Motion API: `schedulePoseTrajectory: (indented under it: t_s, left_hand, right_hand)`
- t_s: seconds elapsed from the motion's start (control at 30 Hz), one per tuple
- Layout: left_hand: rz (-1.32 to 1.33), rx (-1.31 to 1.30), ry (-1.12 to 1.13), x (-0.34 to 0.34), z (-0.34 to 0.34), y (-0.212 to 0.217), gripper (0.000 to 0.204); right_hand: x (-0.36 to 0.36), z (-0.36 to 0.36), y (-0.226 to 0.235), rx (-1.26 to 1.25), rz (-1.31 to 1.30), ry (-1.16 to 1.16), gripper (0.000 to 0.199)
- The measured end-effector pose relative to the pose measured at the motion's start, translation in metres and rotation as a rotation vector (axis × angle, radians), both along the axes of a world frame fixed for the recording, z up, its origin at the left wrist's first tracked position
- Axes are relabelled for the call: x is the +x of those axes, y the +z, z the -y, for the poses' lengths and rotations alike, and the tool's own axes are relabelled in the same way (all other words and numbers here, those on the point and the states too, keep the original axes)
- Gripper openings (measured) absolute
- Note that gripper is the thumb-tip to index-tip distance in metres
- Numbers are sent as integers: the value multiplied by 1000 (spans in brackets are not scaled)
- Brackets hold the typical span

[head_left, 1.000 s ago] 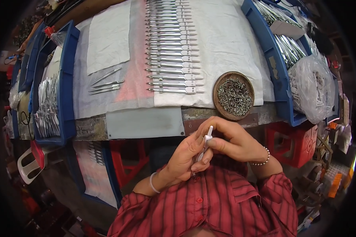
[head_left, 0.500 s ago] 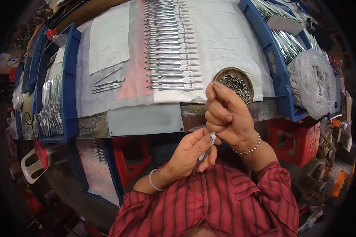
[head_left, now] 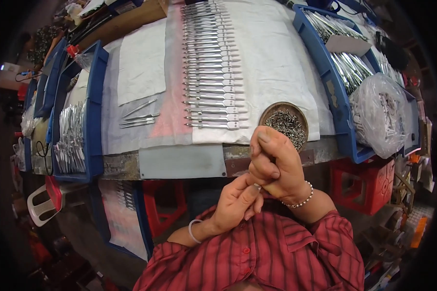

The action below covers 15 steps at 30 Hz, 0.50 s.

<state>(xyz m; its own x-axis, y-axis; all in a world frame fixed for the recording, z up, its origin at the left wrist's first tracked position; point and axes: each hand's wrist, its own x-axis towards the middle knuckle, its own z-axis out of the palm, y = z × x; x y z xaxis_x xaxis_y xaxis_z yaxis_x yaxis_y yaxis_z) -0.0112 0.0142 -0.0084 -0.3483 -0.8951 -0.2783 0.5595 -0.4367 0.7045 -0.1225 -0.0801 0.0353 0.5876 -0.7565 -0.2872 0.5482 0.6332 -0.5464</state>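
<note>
My right hand (head_left: pixel 275 167) is closed in a fist just below the bench edge, wrapped around a slim metal tool (head_left: pixel 257 186). Only a small shiny tip of the tool shows. My left hand (head_left: pixel 234 206) sits directly under the fist, its fingertips pinching that tip from below. The two hands touch. A round brown dish of small screws (head_left: pixel 285 124) stands on the bench right behind my right knuckles. To its left, a long column of finished silver tools (head_left: pixel 211 72) lies on white cloth (head_left: pixel 277 63).
Blue trays of metal parts flank the bench, on the left (head_left: pixel 75 131) and on the right (head_left: pixel 344 68). A clear bag of parts (head_left: pixel 381 114) rests at the right. A few loose tools (head_left: pixel 138 118) lie on the cloth. Red stools (head_left: pixel 361 186) stand under the bench.
My right hand rose from beside the left and closed into a fist over the tool. The tool stood visible between the fingers before and is now almost hidden.
</note>
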Motion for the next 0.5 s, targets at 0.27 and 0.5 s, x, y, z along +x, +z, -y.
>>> schedulePoseTrajectory:
  t_s: [0.27, 0.5]
  left_hand:
    - [119, 7, 15, -1, 2, 14, 24]
    - [-289, 258, -104, 14, 8, 9, 43]
  right_hand:
    - [8, -2, 6, -51, -101, -8, 23]
    - [-5, 4, -2, 46, -6, -29, 25]
